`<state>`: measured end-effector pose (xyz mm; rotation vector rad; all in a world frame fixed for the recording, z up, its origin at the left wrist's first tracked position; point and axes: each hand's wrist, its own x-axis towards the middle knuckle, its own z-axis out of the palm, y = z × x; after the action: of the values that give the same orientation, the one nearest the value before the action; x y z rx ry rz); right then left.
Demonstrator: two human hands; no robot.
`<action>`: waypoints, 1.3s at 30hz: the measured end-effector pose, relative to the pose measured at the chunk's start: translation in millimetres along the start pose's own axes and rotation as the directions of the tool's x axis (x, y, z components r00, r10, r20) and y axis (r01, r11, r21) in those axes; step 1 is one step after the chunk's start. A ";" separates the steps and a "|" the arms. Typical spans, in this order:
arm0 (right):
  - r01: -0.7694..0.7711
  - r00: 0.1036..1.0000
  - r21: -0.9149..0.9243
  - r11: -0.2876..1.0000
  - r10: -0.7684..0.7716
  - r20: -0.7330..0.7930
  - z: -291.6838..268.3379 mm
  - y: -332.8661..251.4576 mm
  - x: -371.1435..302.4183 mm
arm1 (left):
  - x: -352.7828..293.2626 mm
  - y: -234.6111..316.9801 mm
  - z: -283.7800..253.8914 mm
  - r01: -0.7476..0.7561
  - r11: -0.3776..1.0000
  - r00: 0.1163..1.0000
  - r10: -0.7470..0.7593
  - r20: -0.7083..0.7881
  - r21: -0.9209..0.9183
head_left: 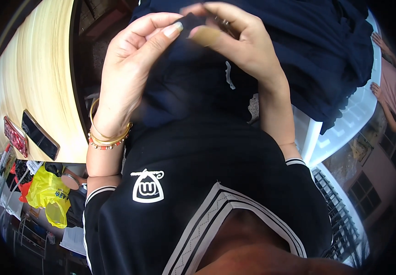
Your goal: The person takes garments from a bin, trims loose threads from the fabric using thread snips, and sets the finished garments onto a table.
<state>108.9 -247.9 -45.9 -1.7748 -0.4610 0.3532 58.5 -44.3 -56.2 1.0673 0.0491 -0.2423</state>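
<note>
Dark navy cloth lies across my lap and spreads over to the right. At the top of the view my left hand pinches a small dark fold of this cloth between thumb and forefinger. Bangles and a beaded bracelet circle that wrist. Close to it, on the right, my right hand curls its fingers toward the same fold. Tan tape wraps the right thumb, and a ring sits on one finger. The right fingertips are blurred, so their hold on the fold does not show clearly.
A light wooden table stands at the left, bearing a dark phone and a red patterned phone. Below it hangs a yellow plastic bag. White plastic furniture supports cloth at the right. Another person's hand rests at its edge.
</note>
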 end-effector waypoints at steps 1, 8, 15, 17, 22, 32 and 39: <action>-0.001 1.000 0.017 1.000 0.000 0.028 1.7 3.3 0.8 | -0.4 -0.1 1.7 -0.028 0.997 0.999 0.029 -0.016 0.073; 0.429 0.902 0.395 0.812 -0.406 -0.146 -5.0 1.9 25.2 | -15.3 -6.0 -1.9 -0.042 0.861 0.979 0.137 -0.153 0.506; 0.104 0.967 0.050 0.993 -0.089 -0.238 -17.9 -5.6 23.2 | -15.6 9.1 -14.0 0.103 0.987 0.992 -0.093 -0.083 0.127; 0.158 0.956 0.044 0.987 -0.141 -0.257 -9.4 -2.5 21.9 | -16.3 11.7 -11.1 0.121 0.993 0.988 -0.121 -0.097 0.000; 0.186 0.968 -0.290 0.939 -0.226 -0.113 -7.8 -35.6 -0.7 | -15.0 15.4 0.8 0.036 0.990 0.993 -0.020 -0.112 0.140; 0.383 0.911 -0.432 0.816 -0.410 0.033 -2.9 -34.1 -10.1 | -12.8 12.4 12.4 -0.074 0.937 0.988 0.115 -0.102 0.342; 0.355 0.925 -0.367 0.860 -0.379 0.007 -0.3 -30.3 -7.9 | -10.5 9.5 8.4 -0.151 0.893 0.984 0.178 -0.025 0.424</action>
<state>98.5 -245.5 -16.4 -1.9939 -0.8464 -0.0695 49.8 -45.5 -42.4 1.5037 -0.0396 -0.0637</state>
